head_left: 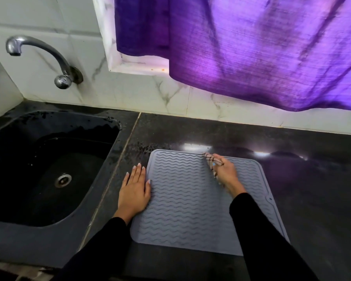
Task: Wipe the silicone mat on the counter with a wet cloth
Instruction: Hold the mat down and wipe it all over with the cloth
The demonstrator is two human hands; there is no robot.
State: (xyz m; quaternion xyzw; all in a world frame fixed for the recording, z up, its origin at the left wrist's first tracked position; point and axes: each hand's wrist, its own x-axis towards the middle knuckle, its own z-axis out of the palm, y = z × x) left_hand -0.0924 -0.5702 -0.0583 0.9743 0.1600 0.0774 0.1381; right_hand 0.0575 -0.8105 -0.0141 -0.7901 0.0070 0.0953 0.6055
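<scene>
A grey silicone mat (186,199) with wavy ridges lies flat on the dark counter (312,189). My left hand (135,191) rests flat, fingers spread, on the mat's left edge and the counter beside it. My right hand (225,173) is on the mat near its far edge, closed on a small checked cloth (210,160) that sticks out past the fingers and touches the mat. Most of the cloth is hidden under the hand.
A black sink (49,169) with a metal drain sits to the left, under a chrome tap (49,57) on the tiled wall. A purple curtain (251,47) hangs over the back of the counter. Water drops speckle the counter by the mat's far left corner.
</scene>
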